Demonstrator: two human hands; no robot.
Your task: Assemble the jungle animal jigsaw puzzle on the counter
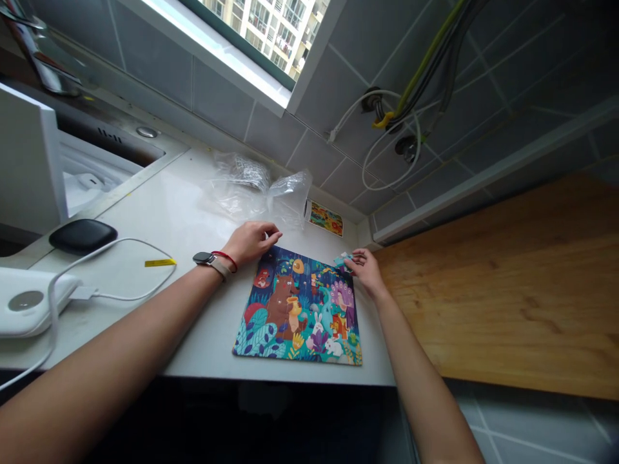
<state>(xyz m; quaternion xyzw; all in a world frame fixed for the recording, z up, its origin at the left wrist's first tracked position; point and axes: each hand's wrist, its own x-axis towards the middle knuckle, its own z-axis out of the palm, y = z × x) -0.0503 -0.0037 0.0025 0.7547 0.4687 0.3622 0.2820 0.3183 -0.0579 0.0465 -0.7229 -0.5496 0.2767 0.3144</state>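
Observation:
A jigsaw puzzle (297,308) with a forest scene of a brown bear, rabbits and a peacock lies flat on the white counter (159,322). My left hand (250,243) rests at its upper left edge, fingers loosely curled and holding nothing. My right hand (366,270) is at the upper right corner, pinching a small teal puzzle piece (342,260) above the puzzle. A small picture card (325,219) of the same bright style lies beyond the puzzle.
Crumpled clear plastic wrap (256,190) lies at the back of the counter. To the left are a black oval object (82,235), a white corded device (29,299) and a yellow strip (159,262). A wooden board (498,283) sits right of the counter, below tiled walls with hoses (416,96).

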